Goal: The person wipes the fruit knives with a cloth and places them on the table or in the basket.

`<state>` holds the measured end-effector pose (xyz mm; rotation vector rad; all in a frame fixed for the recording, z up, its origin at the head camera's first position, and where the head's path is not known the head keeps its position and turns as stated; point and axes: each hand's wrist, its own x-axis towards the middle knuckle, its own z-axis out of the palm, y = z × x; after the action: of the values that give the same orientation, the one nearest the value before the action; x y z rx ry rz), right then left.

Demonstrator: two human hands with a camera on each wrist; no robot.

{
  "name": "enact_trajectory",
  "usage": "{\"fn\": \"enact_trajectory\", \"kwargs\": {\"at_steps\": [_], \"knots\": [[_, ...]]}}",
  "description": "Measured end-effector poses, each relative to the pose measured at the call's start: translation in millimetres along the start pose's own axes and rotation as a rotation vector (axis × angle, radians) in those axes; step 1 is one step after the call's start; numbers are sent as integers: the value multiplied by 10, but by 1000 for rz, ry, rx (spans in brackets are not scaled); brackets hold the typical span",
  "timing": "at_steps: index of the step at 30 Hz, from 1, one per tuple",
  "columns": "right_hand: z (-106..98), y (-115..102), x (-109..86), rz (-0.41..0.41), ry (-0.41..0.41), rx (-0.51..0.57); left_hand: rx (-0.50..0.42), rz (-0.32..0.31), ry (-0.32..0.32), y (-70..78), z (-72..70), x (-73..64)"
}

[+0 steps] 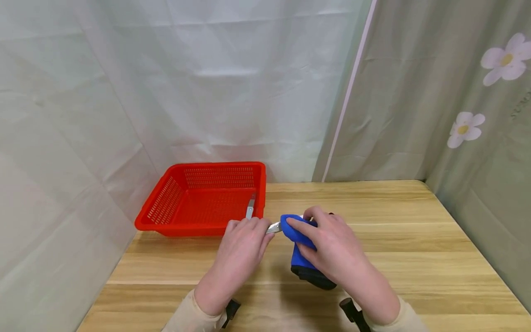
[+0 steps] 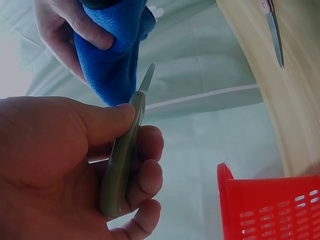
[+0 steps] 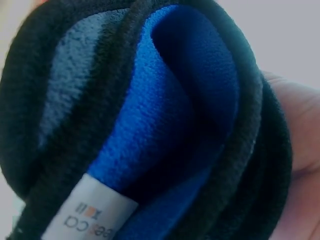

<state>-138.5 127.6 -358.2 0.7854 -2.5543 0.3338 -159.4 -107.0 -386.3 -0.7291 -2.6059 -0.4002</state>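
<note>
My left hand (image 1: 245, 242) grips a pocket knife (image 2: 120, 157) by its olive handle, thumb along the side, with the short blade (image 2: 147, 80) pointing away from the palm. In my right hand (image 1: 332, 244) is a folded blue microfiber cloth (image 1: 304, 258) with a black border, pinched between thumb and fingers. The cloth sits right by the knife's blade end, overlapping it in the head view. Up close in the right wrist view, the cloth's folds (image 3: 145, 115) and a white label (image 3: 92, 210) fill most of the picture.
A red plastic basket (image 1: 166, 228) stands at the back left of the wooden table (image 1: 398, 258). Inside it, against the right wall, leans a knife (image 1: 250, 208). Another knife (image 2: 275, 37) lies on the table. A pale curtain (image 1: 249, 92) hangs behind.
</note>
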Motion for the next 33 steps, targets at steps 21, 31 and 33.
{"fn": "enact_trajectory", "kwargs": {"at_steps": [21,31,33], "knots": [[40,81,1,24,5,-21,9,15,19,8,-35,-27],[9,198,-8,59,24,-17,36,12,33,5,-63,-18],[5,220,-10,68,28,-13,41,12,38,2,-67,-18]]}}
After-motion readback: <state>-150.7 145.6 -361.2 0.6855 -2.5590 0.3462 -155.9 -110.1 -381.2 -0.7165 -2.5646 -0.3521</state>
